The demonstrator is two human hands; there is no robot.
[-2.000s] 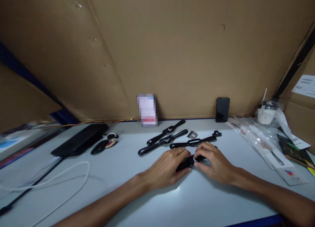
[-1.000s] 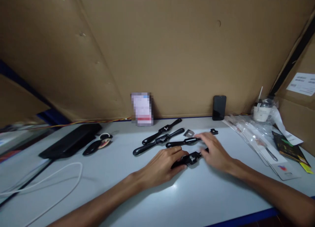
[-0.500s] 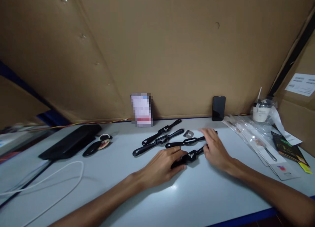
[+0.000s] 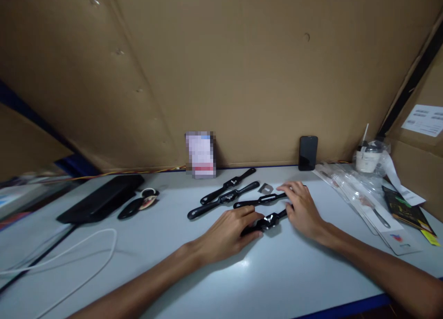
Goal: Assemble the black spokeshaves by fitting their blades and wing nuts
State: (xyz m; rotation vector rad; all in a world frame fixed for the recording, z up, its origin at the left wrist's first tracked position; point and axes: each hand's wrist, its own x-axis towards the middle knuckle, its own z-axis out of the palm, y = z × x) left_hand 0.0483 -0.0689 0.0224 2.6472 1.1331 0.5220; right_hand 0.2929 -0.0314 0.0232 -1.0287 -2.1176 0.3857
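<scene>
A: A brown cardboard wall point(image 4: 242, 79) rises behind the grey table point(image 4: 214, 282). Any containers?

B: Toward the far right corner, a white cup point(image 4: 367, 162) with a lid and straw, clear plastic point(image 4: 385, 148) around it. Its contents are hidden.

A: And the flat packs point(image 4: 368, 217) toward the right edge?

B: Clear; one shows a dark handle shape point(image 4: 381, 218) — real or printed, I can't tell.

A: The hands?

B: The left hand point(image 4: 230, 231) grips one end of a black tool point(image 4: 272, 221), closer to the table's near edge than three similar tools point(image 4: 228, 197). The right hand point(image 4: 302, 210) curves at its other end — whether those fingers hold anything, I can't tell.

A: Beyond them?

B: A small metal plate point(image 4: 266, 189), and a dark phone point(image 4: 308, 153) at the far edge.
</scene>
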